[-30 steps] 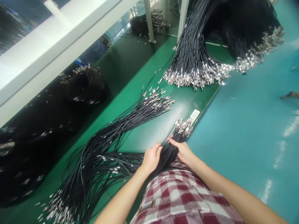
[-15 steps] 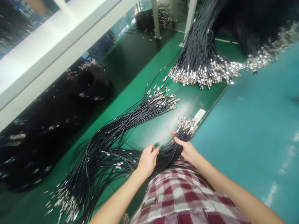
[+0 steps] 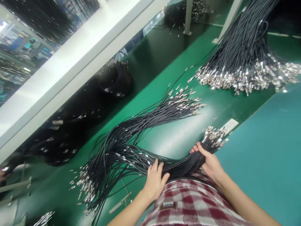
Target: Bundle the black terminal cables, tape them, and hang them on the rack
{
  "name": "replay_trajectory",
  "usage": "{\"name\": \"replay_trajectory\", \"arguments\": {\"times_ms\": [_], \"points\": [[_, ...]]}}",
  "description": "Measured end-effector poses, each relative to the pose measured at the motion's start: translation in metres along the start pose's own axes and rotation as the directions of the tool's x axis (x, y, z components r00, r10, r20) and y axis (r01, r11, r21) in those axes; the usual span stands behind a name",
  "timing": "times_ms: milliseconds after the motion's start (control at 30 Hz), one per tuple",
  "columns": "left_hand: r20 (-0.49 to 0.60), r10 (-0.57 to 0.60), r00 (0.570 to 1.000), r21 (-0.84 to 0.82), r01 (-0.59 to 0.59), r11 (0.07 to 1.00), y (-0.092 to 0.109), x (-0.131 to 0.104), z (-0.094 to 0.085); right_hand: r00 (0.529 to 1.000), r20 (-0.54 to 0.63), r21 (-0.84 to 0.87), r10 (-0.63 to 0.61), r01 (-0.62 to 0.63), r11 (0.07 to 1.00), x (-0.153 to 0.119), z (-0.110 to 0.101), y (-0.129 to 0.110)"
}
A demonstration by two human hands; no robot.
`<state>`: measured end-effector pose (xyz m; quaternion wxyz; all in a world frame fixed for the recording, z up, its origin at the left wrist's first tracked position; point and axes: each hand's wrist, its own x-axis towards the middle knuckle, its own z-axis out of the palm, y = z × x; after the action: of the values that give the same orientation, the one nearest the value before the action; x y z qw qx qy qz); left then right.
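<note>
My right hand (image 3: 208,158) is wrapped round a thick bundle of black cables (image 3: 185,166), just below its silvery connector ends (image 3: 215,136). Against the same bundle, further left, rests my left hand (image 3: 156,179), its fingers spread over the cables. The bundle lies along the front of my checkered apron and joins a loose pile (image 3: 103,169) on the green surface. Another bunch of black cables (image 3: 150,117) stretches beyond my hands, its metal tips pointing right.
A large bundle with many silver ends (image 3: 242,75) hangs over the surface at upper right. A white label (image 3: 229,126) lies near the edge. The pale shelf beam (image 3: 77,59) crosses the upper left, with dark cable coils (image 3: 115,78) behind it.
The view has shifted, so the cables and shelf appear further right. My left hand's fingers have spread from a more closed pose. My right hand still holds the bundle.
</note>
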<state>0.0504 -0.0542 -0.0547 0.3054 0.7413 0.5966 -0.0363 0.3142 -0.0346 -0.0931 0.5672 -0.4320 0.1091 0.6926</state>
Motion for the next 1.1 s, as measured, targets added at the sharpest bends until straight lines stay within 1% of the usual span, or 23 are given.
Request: {"name": "replay_trajectory", "arguments": {"times_ms": [33, 100, 167, 200, 233, 300, 333, 400, 500, 533, 567, 600, 633, 700, 733, 767, 800, 833, 867, 933, 1000, 1033, 1100], "points": [[0.008, 0.003, 1.000, -0.048, -0.002, 0.999, -0.002, 0.005, -0.007, 1.000, -0.007, -0.004, 0.011, -0.011, 1.000, 0.002, 0.000, 0.000], [-0.066, -0.008, 0.998, -0.099, 0.001, 0.995, -0.008, 0.037, -0.034, 0.999, -0.033, 0.001, 0.019, -0.019, 1.000, 0.006, -0.001, -0.001], [-0.281, 0.014, 0.960, 0.064, 0.004, 0.998, -0.019, 0.086, -0.069, 0.998, -0.065, 0.018, 0.021, -0.020, 1.000, 0.008, -0.003, -0.003], [-0.339, -0.026, 0.941, 0.169, 0.088, 0.982, -0.025, 0.112, -0.087, 0.997, -0.078, 0.026, 0.023, -0.021, 0.999, 0.008, -0.003, -0.003], [-0.347, -0.100, 0.933, 0.260, 0.198, 0.945, -0.031, 0.136, -0.102, 0.996, -0.088, 0.033, 0.025, -0.022, 0.999, 0.008, -0.003, -0.003], [-0.228, -0.243, 0.943, 0.381, 0.316, 0.869, -0.037, 0.169, -0.123, 0.995, -0.095, 0.047, 0.035, -0.031, 0.998, 0.006, -0.003, -0.004], [-0.143, -0.290, 0.946, 0.415, 0.323, 0.850, -0.039, 0.178, -0.130, 0.994, -0.098, 0.053, 0.042, -0.037, 0.998, 0.005, -0.002, -0.004], [-0.039, -0.278, 0.960, 0.420, 0.268, 0.867, -0.039, 0.180, -0.138, 0.994, -0.100, 0.063, 0.050, -0.044, 0.997, 0.004, 0.000, -0.004], [-0.057, -0.123, 0.991, 0.253, 0.134, 0.958, -0.038, 0.154, -0.142, 0.996, -0.074, 0.059, 0.053, -0.048, 0.997, 0.005, 0.001, -0.005], [-0.020, -0.082, 0.996, 0.138, 0.084, 0.987, -0.038, 0.141, -0.142, 0.997, -0.060, 0.057, 0.051, -0.048, 0.997, 0.005, 0.000, -0.005], [0.059, -0.057, 0.997, 0.006, 0.057, 0.998, -0.039, 0.128, -0.140, 0.998, -0.047, 0.054, 0.049, -0.046, 0.997, 0.006, -0.001, -0.005], [0.177, -0.044, 0.983, -0.117, 0.066, 0.991, -0.040, 0.115, -0.137, 0.998, -0.039, 0.050, 0.045, -0.043, 0.998, 0.006, -0.002, -0.005], [0.313, -0.037, 0.949, -0.211, 0.108, 0.972, -0.040, 0.105, -0.131, 0.999, -0.033, 0.045, 0.042, -0.040, 0.998, 0.006, -0.002, -0.005], [0.550, -0.054, 0.834, -0.286, 0.249, 0.925, -0.037, 0.095, -0.114, 0.999, -0.033, 0.031, 0.036, -0.035, 0.999, 0.007, -0.003, -0.005], [0.628, -0.075, 0.774, -0.294, 0.326, 0.898, -0.032, 0.097, -0.104, 0.999, -0.037, 0.026, 0.035, -0.034, 0.999, 0.007, -0.003, -0.004], [0.675, -0.092, 0.732, -0.312, 0.396, 0.863, -0.025, 0.105, -0.094, 0.999, -0.040, 0.021, 0.036, -0.035, 0.999, 0.007, -0.002, -0.005], [0.685, -0.109, 0.721, -0.355, 0.460, 0.814, -0.015, 0.118, -0.086, 0.999, -0.040, 0.016, 0.034, -0.034, 0.999, 0.006, -0.001, -0.005], [0.661, -0.128, 0.739, -0.421, 0.507, 0.752, -0.002, 0.136, -0.079, 0.999, -0.035, 0.012, 0.029, -0.029, 1.000, 0.005, 0.000, -0.005], [0.612, -0.147, 0.777, -0.502, 0.525, 0.687, 0.014, 0.157, -0.075, 0.999, -0.028, 0.009, 0.023, -0.023, 1.000, 0.004, 0.002, -0.005], [0.452, -0.195, 0.870, -0.651, 0.472, 0.594, 0.048, 0.200, -0.077, 1.000, -0.016, 0.006, 0.009, -0.009, 1.000, 0.001, 0.006, -0.006], [0.336, -0.214, 0.917, -0.719, 0.396, 0.570, 0.082, 0.230, -0.087, 1.000, -0.020, 0.015, 0.000, 0.000, 1.000, -0.002, 0.008, -0.006], [0.312, -0.206, 0.928, -0.731, 0.372, 0.572, 0.095, 0.236, -0.092, 1.000, -0.021, 0.021, -0.001, 0.002, 1.000, -0.003, 0.009, -0.006], [0.311, -0.103, 0.945, -0.756, 0.312, 0.575, 0.115, 0.229, -0.097, 1.000, -0.015, 0.036, -0.006, 0.006, 0.999, -0.005, 0.009, -0.006]]}}
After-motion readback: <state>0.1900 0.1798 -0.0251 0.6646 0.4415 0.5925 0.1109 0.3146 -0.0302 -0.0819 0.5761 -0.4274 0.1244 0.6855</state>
